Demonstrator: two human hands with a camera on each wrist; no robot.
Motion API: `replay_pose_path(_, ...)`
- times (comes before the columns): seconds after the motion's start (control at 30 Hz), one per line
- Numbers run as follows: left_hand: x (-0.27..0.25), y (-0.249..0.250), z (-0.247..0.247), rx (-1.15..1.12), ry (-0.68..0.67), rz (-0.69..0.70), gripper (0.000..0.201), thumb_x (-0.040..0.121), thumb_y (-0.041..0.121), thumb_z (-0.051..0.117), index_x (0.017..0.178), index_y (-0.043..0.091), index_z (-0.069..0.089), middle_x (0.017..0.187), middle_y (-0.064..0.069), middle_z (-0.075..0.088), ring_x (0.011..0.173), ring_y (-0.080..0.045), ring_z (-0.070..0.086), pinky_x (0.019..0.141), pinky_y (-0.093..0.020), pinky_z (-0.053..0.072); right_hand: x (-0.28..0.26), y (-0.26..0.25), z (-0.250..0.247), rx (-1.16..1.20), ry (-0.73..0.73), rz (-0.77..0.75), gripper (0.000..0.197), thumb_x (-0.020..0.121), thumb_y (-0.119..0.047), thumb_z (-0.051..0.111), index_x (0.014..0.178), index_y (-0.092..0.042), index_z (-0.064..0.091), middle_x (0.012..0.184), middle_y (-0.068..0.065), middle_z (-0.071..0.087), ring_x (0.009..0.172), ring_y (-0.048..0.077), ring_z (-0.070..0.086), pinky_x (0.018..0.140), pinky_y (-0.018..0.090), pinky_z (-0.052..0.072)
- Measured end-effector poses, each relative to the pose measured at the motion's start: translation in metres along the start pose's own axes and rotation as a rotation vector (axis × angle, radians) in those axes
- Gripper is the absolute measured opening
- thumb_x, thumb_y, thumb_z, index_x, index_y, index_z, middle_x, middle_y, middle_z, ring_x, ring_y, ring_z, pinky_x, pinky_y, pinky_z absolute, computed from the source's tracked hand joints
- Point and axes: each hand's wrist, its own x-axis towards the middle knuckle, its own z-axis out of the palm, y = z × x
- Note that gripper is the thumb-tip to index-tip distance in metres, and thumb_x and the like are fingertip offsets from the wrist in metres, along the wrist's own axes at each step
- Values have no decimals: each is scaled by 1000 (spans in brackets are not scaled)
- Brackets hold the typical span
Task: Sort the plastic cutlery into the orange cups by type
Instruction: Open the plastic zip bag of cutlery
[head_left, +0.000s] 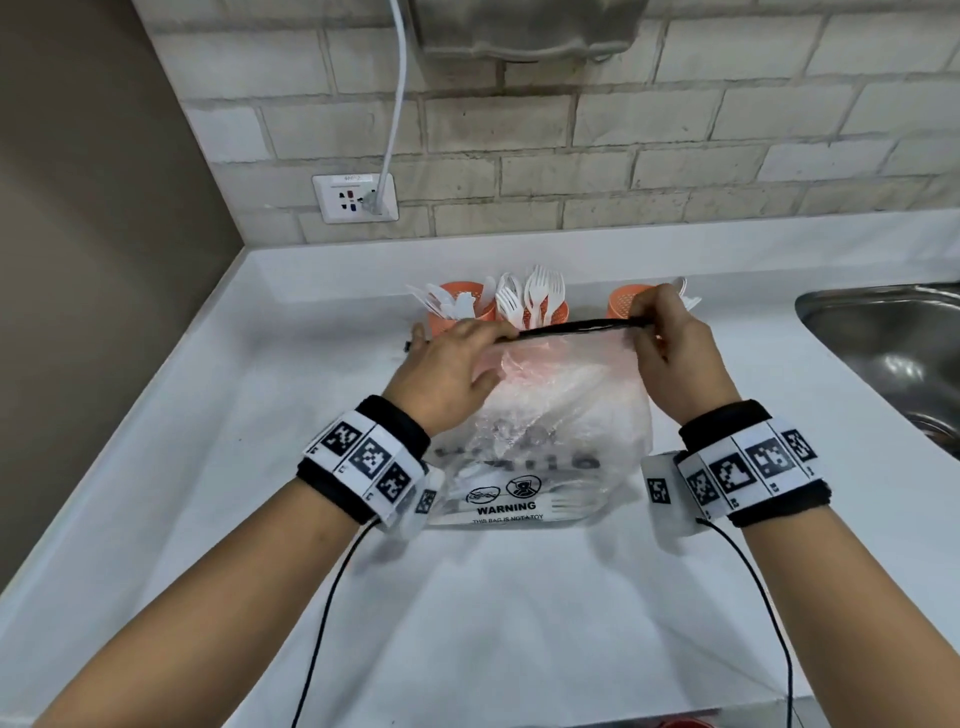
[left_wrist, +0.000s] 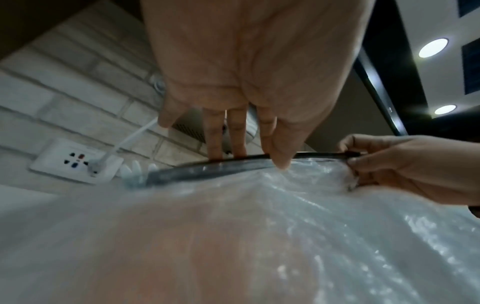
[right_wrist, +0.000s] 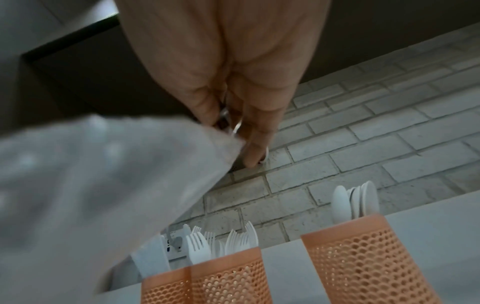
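Most of the sorting looked done: three orange cups (head_left: 460, 306) stood at the back of the counter (head_left: 519, 597), holding knives (head_left: 434, 299), forks (head_left: 537, 291) and spoons (right_wrist: 355, 199) apart. At least one fork (head_left: 571, 503) lay inside the clear bag (head_left: 550, 415), so some work was left. The left hand (head_left: 449, 369) and the right hand (head_left: 675, 353) each pinched the bag's black zip strip (head_left: 582, 328), fingers curled on it.

The head view is evenly bright, with soft shadows on the white counter (head_left: 218, 467) and bowed edges. The left wrist view is dim, two ceiling lights (left_wrist: 433, 47) glaring at 2 o'clock, the plastic bag (left_wrist: 233, 236) blurred. The right wrist view is dim and soft, blurred at 9 o'clock.
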Motion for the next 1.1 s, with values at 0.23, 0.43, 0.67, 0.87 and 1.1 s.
replay_pose_path(0.23,14,3,0,-89,96,105,15,88,12,60,103,11,61,95,3,62,90,-21,58,74,-22,38,-2,6,6,-66,-45,-160,38,79,12,43,99,-6,70,94,5,42,76,-4,46,72,-2,34)
replay_pose_path(0.43,9,-2,-5,-223,-29,293,29,93,5,49,111,28,50,105,2,62,91,-19,59,81,-28,49,-3,7,6,24,4,-184,19,80,-9,62,94,-4,73,83,-14,44,75,-11,51,68,2,39)
replay_pose_path(0.67,10,-8,-20,4,-172,105,46,89,51,32,106,28,68,102,0,68,104,-23,54,102,-42,36,-9,-4,1,-80,-144,-125,27,80,-18,50,85,2,69,95,6,40,90,16,45,79,-4,32)
replay_pose_path(0.87,11,-6,-23,64,54,-117,37,95,49,39,116,31,64,116,0,62,120,-23,48,98,-41,30,-26,-18,4,-83,-219,-170,50,78,-41,44,50,-4,63,97,0,38,95,9,35,83,9,27)
replay_pose_path(1.1,-6,5,-2,387,-186,-117,122,57,67,71,149,32,-1,157,-4,-4,143,-32,5,110,-66,10,-34,-41,26,-442,-372,58,12,77,-22,71,88,-20,71,136,10,30,124,34,30,102,33,30)
